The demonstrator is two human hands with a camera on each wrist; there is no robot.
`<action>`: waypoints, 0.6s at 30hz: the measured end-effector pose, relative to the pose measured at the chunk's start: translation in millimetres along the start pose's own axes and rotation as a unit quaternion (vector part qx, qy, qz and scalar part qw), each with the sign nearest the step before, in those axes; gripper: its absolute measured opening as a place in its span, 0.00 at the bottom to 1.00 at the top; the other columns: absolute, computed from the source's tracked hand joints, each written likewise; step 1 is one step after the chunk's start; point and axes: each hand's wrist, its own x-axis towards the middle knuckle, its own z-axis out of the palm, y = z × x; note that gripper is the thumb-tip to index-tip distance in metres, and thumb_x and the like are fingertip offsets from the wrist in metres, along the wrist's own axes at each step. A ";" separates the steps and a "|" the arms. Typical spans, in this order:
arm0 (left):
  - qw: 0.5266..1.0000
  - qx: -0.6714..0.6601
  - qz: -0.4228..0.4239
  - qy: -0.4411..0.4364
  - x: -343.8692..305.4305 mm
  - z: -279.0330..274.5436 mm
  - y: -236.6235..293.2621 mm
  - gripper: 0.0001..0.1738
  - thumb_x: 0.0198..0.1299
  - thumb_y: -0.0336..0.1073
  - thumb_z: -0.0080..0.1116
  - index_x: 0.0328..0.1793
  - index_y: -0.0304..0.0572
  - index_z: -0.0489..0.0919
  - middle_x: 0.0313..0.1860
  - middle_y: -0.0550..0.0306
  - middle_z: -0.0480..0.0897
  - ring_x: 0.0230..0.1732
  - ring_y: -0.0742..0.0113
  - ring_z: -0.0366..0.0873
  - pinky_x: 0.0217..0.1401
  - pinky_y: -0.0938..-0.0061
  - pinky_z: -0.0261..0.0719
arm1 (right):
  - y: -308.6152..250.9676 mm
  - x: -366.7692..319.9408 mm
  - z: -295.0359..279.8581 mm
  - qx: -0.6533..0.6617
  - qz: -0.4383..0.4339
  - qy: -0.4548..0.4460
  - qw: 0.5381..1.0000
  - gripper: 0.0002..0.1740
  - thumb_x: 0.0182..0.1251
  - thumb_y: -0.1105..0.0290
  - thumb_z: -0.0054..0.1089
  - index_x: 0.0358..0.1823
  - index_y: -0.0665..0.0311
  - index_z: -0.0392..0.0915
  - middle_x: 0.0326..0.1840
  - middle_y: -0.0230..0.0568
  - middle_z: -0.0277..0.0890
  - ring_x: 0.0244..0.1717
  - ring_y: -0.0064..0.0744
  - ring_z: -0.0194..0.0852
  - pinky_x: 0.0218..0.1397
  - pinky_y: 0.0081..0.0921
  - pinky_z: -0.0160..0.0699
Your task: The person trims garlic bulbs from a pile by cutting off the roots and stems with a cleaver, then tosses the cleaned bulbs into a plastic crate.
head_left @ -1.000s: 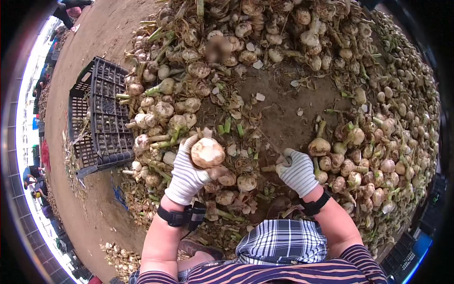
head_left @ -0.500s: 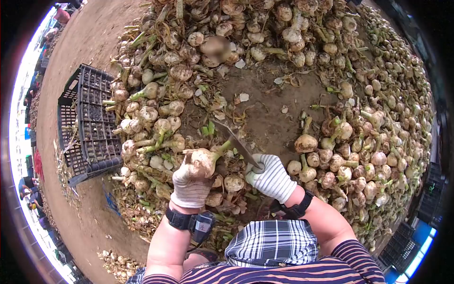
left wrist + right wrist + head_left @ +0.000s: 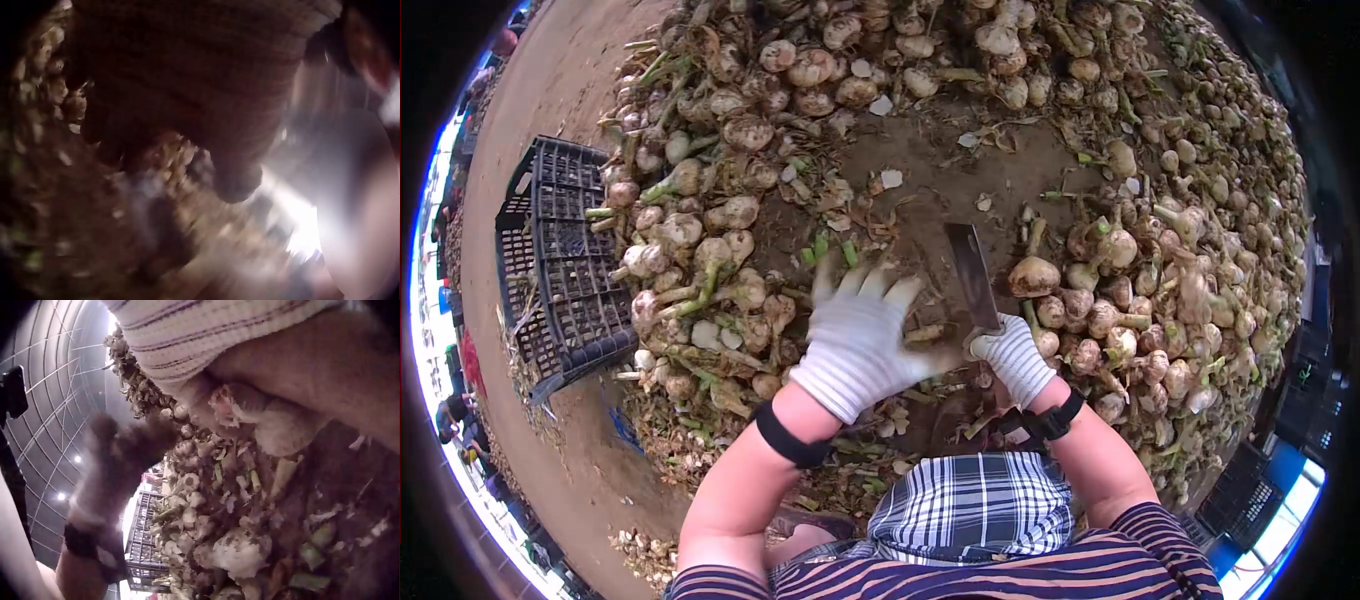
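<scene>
My left hand, in a striped white glove, is spread with fingers apart above the ground at the centre of the head view. It holds nothing and blurs with motion. To its right, my right hand grips a knife whose dark, broad blade points away from me. A motion-blurred garlic bulb shows over the right-hand heap of garlic. In the left wrist view, the left glove is dark and blurred. The right glove fills the top of the right wrist view; the blade is hidden there.
Garlic with stems lies heaped on the left, and more is piled at the far side. A black plastic crate stands at the left edge of that heap. Cut green stem pieces and peelings lie on the bare soil.
The left hand held a garlic bulb, whose stem met the knife half a second ago; now the hand is spread without it. The right hand has shifted right, its blade swung more upright.
</scene>
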 end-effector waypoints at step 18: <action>0.833 -0.541 -0.067 0.093 -20.5 53.6 -47.0 0.29 0.52 0.29 0.64 0.59 0.34 0.65 0.49 0.50 0.79 0.54 0.65 0.77 0.59 0.71 0.74 | -60.9 -34.2 18.5 -0.535 -0.298 0.016 0.790 0.09 0.45 0.64 0.57 0.24 0.62 0.74 0.19 0.47 0.73 0.24 0.49 0.75 0.28 0.40 0.73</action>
